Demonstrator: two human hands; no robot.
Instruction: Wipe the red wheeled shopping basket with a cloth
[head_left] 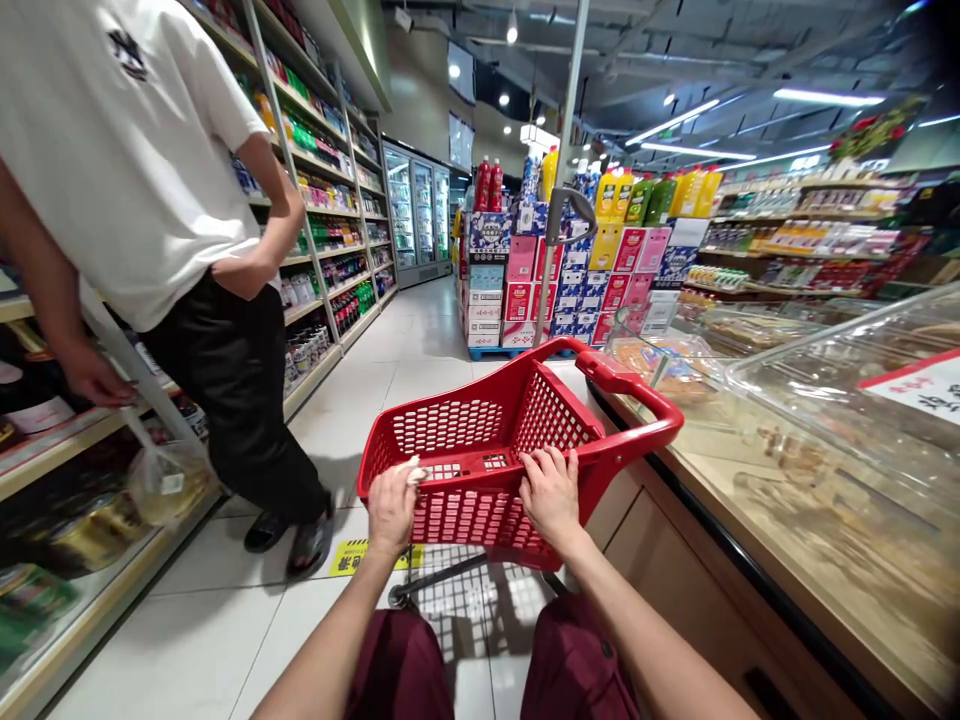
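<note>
A red plastic shopping cart stands sideways in front of me, its perforated basket holding nothing that I can see. My left hand is closed at the near rim, toward the basket's left end. A small crumpled white cloth or tissue pokes out between its thumb and fingers. Farther right along the same rim, my right hand is closed over the edge, fingers curled to the inside. The cart's handle rises to the right of that hand, untouched.
At left a person in a white shirt stands beside drink shelves, a plastic bag hanging from one hand. Stacked drink cartons stand ahead. A counter with clear covers borders the right. A yellow floor sticker lies below.
</note>
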